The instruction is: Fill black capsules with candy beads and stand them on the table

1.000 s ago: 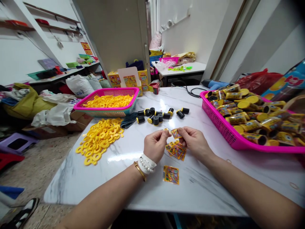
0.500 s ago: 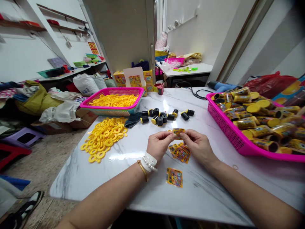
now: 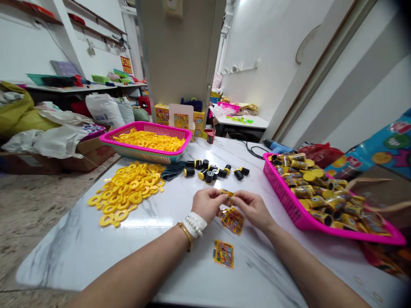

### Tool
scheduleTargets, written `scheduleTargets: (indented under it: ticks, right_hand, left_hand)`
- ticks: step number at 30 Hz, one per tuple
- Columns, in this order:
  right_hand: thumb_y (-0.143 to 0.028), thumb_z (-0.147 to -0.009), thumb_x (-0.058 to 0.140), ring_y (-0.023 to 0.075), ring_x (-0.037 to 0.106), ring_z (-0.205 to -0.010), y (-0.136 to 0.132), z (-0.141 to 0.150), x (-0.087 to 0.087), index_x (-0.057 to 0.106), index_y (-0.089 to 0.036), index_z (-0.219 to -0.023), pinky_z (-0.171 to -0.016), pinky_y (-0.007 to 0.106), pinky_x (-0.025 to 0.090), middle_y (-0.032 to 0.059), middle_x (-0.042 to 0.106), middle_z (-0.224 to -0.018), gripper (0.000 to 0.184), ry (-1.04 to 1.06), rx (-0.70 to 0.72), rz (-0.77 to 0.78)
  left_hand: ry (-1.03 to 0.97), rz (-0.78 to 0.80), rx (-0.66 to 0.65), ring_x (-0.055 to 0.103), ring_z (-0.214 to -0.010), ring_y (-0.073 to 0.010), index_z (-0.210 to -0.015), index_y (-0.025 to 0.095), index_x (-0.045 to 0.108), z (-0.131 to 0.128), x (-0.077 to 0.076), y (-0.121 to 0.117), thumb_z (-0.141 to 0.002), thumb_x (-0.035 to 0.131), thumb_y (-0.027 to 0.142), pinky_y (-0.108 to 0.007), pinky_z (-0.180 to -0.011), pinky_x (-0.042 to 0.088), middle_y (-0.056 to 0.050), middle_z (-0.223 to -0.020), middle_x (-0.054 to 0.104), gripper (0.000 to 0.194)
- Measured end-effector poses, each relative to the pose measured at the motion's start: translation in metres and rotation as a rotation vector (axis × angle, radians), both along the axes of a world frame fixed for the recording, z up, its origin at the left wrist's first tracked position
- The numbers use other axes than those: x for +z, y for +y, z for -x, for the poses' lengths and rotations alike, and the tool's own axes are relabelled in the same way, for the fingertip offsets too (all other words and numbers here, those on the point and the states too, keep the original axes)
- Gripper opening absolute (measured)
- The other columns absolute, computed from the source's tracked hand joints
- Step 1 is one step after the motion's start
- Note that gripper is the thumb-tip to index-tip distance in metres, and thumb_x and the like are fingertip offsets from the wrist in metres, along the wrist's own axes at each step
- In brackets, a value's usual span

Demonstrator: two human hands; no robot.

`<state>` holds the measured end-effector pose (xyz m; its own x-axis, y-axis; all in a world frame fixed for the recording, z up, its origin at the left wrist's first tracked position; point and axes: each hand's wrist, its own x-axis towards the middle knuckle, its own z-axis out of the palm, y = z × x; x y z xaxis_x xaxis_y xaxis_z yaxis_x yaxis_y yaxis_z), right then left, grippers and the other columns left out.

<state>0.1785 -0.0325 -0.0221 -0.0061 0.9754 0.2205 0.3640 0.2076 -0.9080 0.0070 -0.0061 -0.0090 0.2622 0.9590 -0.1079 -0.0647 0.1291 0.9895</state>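
My left hand (image 3: 206, 205), with a white band and beaded bracelet at its wrist, pinches one end of a small yellow printed film sleeve (image 3: 227, 195). The fingertips of my right hand (image 3: 252, 208) grip the other end. Just below lies a small fanned pile of similar printed film sleeves (image 3: 234, 222), close to my fingers. One more flat sleeve (image 3: 224, 253) rests by itself nearer the table's front. Beyond my hands, several black cylinders with yellow ends (image 3: 209, 176) stand or lie on the marble-patterned table (image 3: 180, 265).
Loose yellow ring-shaped pieces (image 3: 128, 192) are heaped at left, before a pink basket (image 3: 107, 137) full of them. On the right, another pink basket (image 3: 297, 211) holds wrapped yellow cylinders. A blue heat gun (image 3: 278, 147), dark cloth (image 3: 173, 170) and yellow boxes (image 3: 198, 124) sit farther back.
The camera view has turned and shifted, showing more of the right basket. Both hands keep hold of the sleeve, with only slight finger movement.
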Motion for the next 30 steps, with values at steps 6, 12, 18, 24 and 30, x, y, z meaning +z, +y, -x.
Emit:
scheduleTargets:
  ticks: [6, 12, 18, 24, 30]
  right_hand:
    - [-0.015, -0.083, 0.051, 0.0271, 0.05, -0.121, 0.088, -0.047, 0.033, 0.062, -0.015, -0.125, -0.099, 0.041, 0.043, 0.0141, 0.056, -0.135, 0.044, -0.661, -0.361, -0.193]
    - [-0.007, -0.07, 0.058, 0.0292, 0.062, -0.106, 0.137, -0.065, 0.036, 0.072, -0.017, -0.113, -0.091, 0.037, 0.047, 0.0143, 0.07, -0.114, 0.046, -0.945, -0.258, 0.091]
    - [-0.012, -0.074, 0.057, 0.0251, 0.065, -0.095, 0.104, -0.049, 0.013, 0.071, -0.023, -0.113, -0.084, 0.033, 0.047, 0.0098, 0.074, -0.101, 0.043, -0.911, -0.213, 0.13]
    - [-0.028, -0.079, 0.061, 0.0237, 0.064, -0.098, 0.049, -0.03, 0.01, 0.062, -0.019, -0.118, -0.088, 0.038, 0.048, 0.0112, 0.071, -0.1, 0.04, -0.568, -0.274, 0.062]
    - [-0.034, -0.065, 0.08, 0.0198, 0.069, -0.09, 0.014, -0.012, 0.022, 0.065, -0.018, -0.097, -0.088, 0.039, 0.053, 0.0071, 0.072, -0.098, 0.038, 0.561, 0.014, 0.178]
  left_hand:
    - [-0.063, 0.156, -0.165, 0.04, -0.036, -0.0027, -0.079, 0.011, 0.075, 0.008, -0.002, 0.011, -0.069, 0.075, 0.027, -0.017, -0.034, 0.015, -0.01, -0.076, 0.074, 0.019]
    - [-0.038, 0.233, -0.132, 0.035, -0.038, -0.0026, -0.067, 0.009, 0.072, 0.01, -0.012, 0.019, -0.066, 0.078, 0.024, -0.017, -0.036, 0.014, -0.007, -0.063, 0.068, 0.016]
    - [-0.064, 0.259, -0.105, 0.035, -0.038, -0.0023, -0.068, 0.01, 0.069, 0.01, -0.011, 0.022, -0.066, 0.079, 0.024, -0.017, -0.036, 0.013, -0.003, -0.059, 0.065, 0.017]
    - [-0.163, 0.333, -0.089, 0.036, -0.04, -0.0006, -0.075, 0.006, 0.071, 0.012, -0.006, 0.023, -0.07, 0.077, 0.019, -0.015, -0.034, 0.013, -0.007, -0.068, 0.069, 0.015]
    - [-0.345, 0.532, -0.084, 0.036, -0.038, 0.0012, -0.077, 0.007, 0.067, 0.015, -0.001, 0.031, -0.081, 0.065, 0.01, -0.01, -0.031, 0.014, -0.007, -0.073, 0.068, 0.005]
